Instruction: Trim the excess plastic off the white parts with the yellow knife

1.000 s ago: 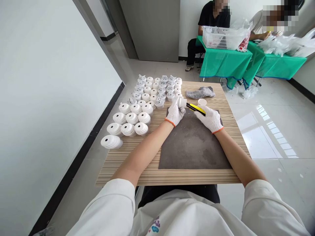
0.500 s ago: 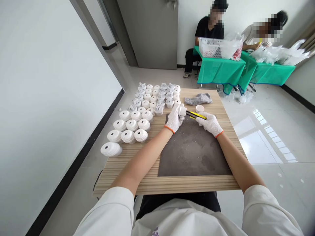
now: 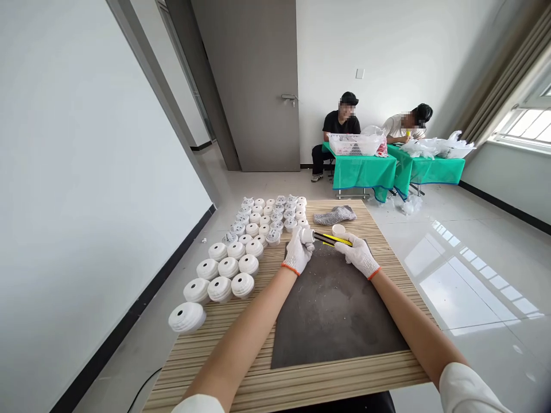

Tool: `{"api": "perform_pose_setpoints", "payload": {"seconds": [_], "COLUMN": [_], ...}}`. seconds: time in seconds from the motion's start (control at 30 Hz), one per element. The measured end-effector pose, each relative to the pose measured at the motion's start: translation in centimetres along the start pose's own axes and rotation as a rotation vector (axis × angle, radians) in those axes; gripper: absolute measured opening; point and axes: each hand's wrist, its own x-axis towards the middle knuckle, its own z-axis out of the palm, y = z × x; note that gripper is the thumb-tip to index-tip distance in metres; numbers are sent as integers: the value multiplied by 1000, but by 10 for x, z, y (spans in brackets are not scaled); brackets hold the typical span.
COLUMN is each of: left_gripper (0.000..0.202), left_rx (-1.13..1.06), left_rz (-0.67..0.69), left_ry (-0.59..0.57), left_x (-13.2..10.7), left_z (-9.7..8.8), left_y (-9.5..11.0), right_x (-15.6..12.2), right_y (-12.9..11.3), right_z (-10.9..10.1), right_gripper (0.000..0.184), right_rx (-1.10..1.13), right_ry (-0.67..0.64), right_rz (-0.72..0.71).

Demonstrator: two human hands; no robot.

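Observation:
Both my hands wear white knit gloves. My left hand (image 3: 296,253) is closed round a small white plastic part (image 3: 307,235), held just above the far edge of a dark grey mat (image 3: 336,312). My right hand (image 3: 358,254) grips a yellow and black utility knife (image 3: 333,239), whose tip meets the white part. A small white cap (image 3: 338,229) lies on the wooden table (image 3: 241,378) right behind the knife.
Several white round parts (image 3: 228,267) stand in rows on the table's left, smaller ones (image 3: 271,215) farther back. A grey cloth (image 3: 334,215) lies at the far edge. Two people sit at green-covered tables (image 3: 365,169) with a white basket (image 3: 353,144) by the back wall.
The camera has tilted up, so the room's back wall and door now show. My hands keep the same hold on the white part and the knife.

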Motion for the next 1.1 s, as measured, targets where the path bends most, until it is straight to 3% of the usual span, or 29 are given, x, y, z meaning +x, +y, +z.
{"api": "perform_pose_setpoints", "payload": {"seconds": [0.27,0.47,0.67,0.87,1.0,1.1], "left_gripper": [21,26,49,53,51,47], "left_rx": [-59,130,392,550,469,362], "left_rz": [-34,-9,109,62,19,-3], "left_ry": [-19,-129,-269,-330,-275,-225], "left_x": [4,6,-1,-7,-3,2], "left_z": [-1,-5,-10,-12,-11,-10], "left_y": [6,-5,-13,-12,-11,-11], "right_x": [-2,10,14,17,17,19], "right_y": [-7,0,4,4,1,-1], "right_z": [8,-2,-6,-8,-7,-1], "right_gripper": [48,37,35,29,23,34], "right_rx": [735,1116,1240,1201,1132,1118], "right_ry": [1,-27,76,34,19,88], "right_rz": [-24,87,156,159,145,149]}}
